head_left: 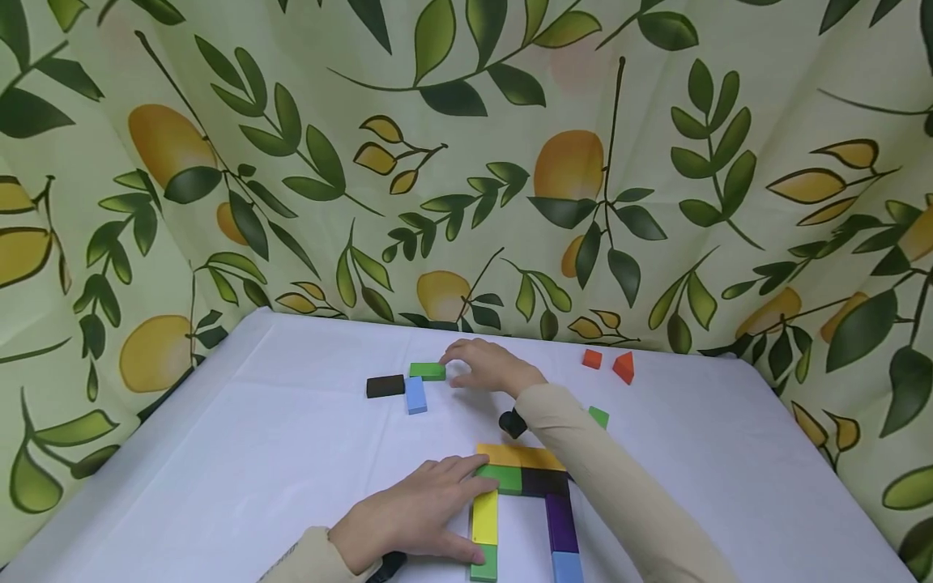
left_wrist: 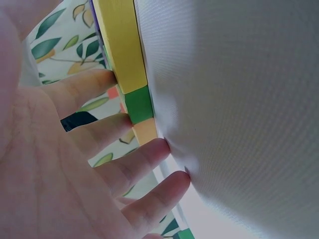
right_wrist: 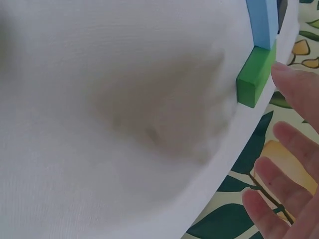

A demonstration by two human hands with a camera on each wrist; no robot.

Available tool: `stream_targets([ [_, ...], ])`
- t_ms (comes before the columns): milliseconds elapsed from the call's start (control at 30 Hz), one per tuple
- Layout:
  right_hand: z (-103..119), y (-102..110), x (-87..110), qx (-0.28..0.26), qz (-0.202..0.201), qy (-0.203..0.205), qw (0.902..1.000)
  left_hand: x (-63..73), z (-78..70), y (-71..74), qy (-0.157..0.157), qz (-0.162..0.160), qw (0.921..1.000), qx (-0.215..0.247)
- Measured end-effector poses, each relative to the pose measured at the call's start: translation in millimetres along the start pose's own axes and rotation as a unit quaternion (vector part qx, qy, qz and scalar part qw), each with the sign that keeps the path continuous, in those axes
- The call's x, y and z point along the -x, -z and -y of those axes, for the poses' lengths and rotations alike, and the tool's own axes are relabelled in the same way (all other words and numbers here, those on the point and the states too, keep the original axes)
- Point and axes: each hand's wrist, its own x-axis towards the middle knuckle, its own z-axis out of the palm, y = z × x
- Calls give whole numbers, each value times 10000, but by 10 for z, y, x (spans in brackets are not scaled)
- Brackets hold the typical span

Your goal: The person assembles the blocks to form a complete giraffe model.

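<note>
My left hand (head_left: 419, 510), fingers spread, rests along the left side of a frame of coloured blocks. Its fingertips are at the upper green block (head_left: 503, 478) and the yellow block (head_left: 484, 518); its thumb lies on the lower green block (head_left: 483, 563). In the left wrist view, fingertips (left_wrist: 105, 77) meet the blocks' side. My right hand (head_left: 492, 366) reaches to the back of the table. Its index fingertip is right at the end of a loose green block (head_left: 427, 372), beside a light blue block (head_left: 416, 395) and a black block (head_left: 385, 386). The right wrist view shows its other fingers apart.
The frame also has orange blocks (head_left: 521, 456), a black block (head_left: 544, 482), a purple block (head_left: 561, 522) and a blue block (head_left: 567, 566). Two red-orange pieces (head_left: 592, 359) lie at the back right. A green piece (head_left: 598, 417) shows past my right sleeve. A leaf-patterned curtain (head_left: 481, 162) hangs behind the table.
</note>
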Motion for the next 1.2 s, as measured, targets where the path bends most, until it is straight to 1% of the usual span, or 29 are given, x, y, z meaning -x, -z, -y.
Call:
stream_targets([
  [300,44,-96,-108,166,293,-158,9993,-8,-1,1,-105,-54,9999,-90],
  [467,94,-120,-147,567,362,-161,9976,-8,-3,-6,-122,-79,9998,-110],
  [733,108,-178,-152,1200,264,-115,9924,-12,2,-15,-102,-98,9999,-60],
  [833,90,-184,-133,1361,161,-128,9905,-18,1,-19,-116,-116,9998,-73],
  [933,68,-160,-109,1408,4,-119,9900,-21,-3,-15,-47,-68,10000,-38],
  [1033,68,-97,-74,1333,-5,-304,9906,-22,-8,-7,21,-24,10000,7],
  [1100,91,-40,-43,1231,178,-559,9907,-22,-12,-2,40,-4,10000,27],
  [1200,140,15,-7,1191,490,-890,9877,-20,-14,-2,54,4,10000,20],
])
